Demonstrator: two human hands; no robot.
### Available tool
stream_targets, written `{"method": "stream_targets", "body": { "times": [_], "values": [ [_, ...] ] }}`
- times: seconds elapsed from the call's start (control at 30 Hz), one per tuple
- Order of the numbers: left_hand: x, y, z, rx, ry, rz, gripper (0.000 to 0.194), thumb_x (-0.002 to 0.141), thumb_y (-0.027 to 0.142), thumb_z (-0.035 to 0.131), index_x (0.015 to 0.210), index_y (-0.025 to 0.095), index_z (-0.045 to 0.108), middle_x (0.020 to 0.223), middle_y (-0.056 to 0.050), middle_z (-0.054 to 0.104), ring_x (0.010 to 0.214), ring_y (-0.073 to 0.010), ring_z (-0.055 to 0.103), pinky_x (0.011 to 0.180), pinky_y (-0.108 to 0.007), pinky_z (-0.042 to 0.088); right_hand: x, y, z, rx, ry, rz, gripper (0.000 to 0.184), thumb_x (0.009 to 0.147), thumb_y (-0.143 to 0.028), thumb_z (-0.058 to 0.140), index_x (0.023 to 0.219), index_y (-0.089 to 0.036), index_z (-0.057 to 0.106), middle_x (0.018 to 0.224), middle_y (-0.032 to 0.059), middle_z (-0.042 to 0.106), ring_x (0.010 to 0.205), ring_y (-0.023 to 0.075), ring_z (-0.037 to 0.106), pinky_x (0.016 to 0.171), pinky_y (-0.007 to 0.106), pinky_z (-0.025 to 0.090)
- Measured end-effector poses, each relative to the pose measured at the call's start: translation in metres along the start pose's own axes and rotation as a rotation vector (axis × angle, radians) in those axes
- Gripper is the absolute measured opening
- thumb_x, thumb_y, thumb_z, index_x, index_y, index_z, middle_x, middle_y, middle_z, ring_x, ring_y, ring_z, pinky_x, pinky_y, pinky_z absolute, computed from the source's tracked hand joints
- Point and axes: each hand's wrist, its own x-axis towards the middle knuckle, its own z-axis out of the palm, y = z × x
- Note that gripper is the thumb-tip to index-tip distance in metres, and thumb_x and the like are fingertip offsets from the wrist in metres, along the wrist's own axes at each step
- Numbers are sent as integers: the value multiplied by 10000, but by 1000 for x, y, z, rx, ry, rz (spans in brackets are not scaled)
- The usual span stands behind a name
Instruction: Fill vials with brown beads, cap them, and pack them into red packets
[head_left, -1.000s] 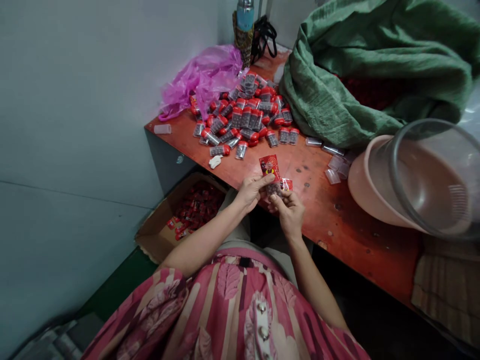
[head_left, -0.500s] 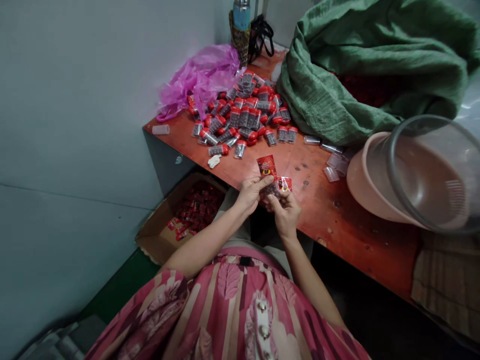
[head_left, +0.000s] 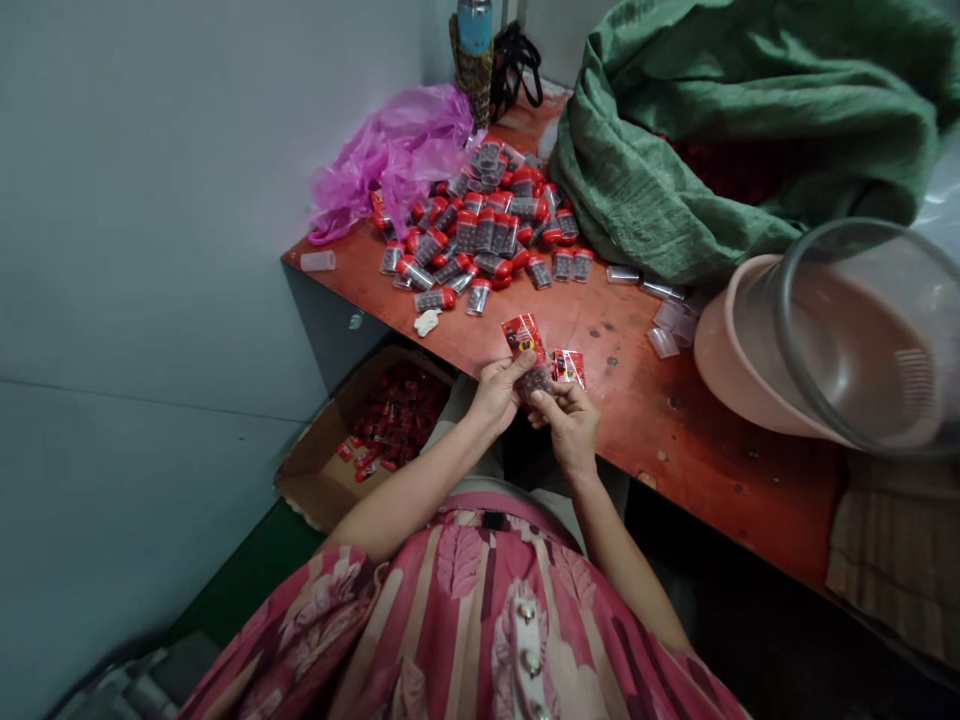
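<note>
My left hand (head_left: pixel 496 392) and my right hand (head_left: pixel 570 425) meet over the near edge of the red table (head_left: pixel 675 440). Together they pinch a small clear vial (head_left: pixel 535 380) with dark contents. A red printed label (head_left: pixel 523 335) sticks up from my left fingers, and a second small red label (head_left: pixel 568 366) shows above my right fingers. Both hands have their fingers closed on these pieces. A heap of red-capped vials (head_left: pixel 484 230) lies further back on the table.
A pink plastic bag (head_left: pixel 397 155) lies at the back left, a green sack (head_left: pixel 720 130) at the back right. A pink basin with a clear bowl (head_left: pixel 847 340) sits on the right. Loose clear vials (head_left: pixel 664 320) lie near it. A cardboard box of red packets (head_left: pixel 375 430) stands on the floor.
The hands and labels have shifted slightly left and towards me; the left label tilts a bit more. The grip looks the same.
</note>
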Motion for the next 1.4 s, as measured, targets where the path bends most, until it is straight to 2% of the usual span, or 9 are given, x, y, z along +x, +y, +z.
{"method": "stream_targets", "body": {
  "times": [0.13,0.27,0.5,0.7,0.8,1.03,1.2,1.3,1.4],
  "values": [
    [-2,-7,1,28,-24,-33,352,628,378,728,763,67,634,576,-28,601,413,-79,488,388,-209,349,-2,4,1,-72,75,-69,224,701,-314,681,833,-169,574,566,-53,606,438,79,553,445,195,472],
    [-8,-8,1,87,-18,-43,379,628,417,716,771,77,631,528,-1,572,354,-74,448,347,-212,328,1,7,2,105,38,31,216,704,-317,676,803,-166,558,523,-59,590,390,72,527,384,176,435],
    [-1,1,1,-14,-31,-69,295,601,301,751,746,63,656,692,-78,669,580,-116,600,554,-225,463,1,-2,-1,4,3,-11,202,684,-289,696,780,-161,572,499,-65,574,391,64,516,399,172,433],
    [-7,1,-3,172,-195,-149,323,636,337,719,790,57,675,566,-41,621,389,-88,496,386,-217,384,-3,2,-1,149,11,28,197,686,-294,683,761,-172,548,516,-61,586,366,65,502,362,173,403],
    [-10,5,-5,206,-153,-114,322,630,351,727,734,52,669,575,-52,627,413,-86,507,409,-214,393,-3,3,1,191,7,51,200,693,-299,678,778,-174,547,564,-51,608,371,58,498,353,168,388],
    [-6,-3,-2,12,-61,-34,346,606,371,745,759,73,660,666,-56,650,520,-91,556,496,-211,431,-7,1,5,-100,85,-93,203,695,-295,685,820,-169,586,568,-53,589,436,70,530,434,192,449],
    [-18,-11,2,112,-33,-31,392,612,424,725,781,78,652,484,29,524,338,-55,407,334,-203,313,-3,3,6,159,56,43,234,678,-319,690,805,-165,567,519,-63,571,387,67,513,375,179,424],
    [-21,-6,1,108,-39,-25,384,625,440,714,750,89,625,519,15,544,370,-70,451,364,-217,368,1,3,6,267,36,106,233,665,-310,699,778,-163,560,509,-63,564,371,58,498,353,165,401],
    [-15,1,-2,42,-69,-45,417,653,494,676,756,98,597,582,-17,581,423,-93,498,399,-231,402,1,1,5,182,13,84,228,669,-298,703,782,-159,562,506,-59,580,381,61,515,370,162,416]
  ]
}}
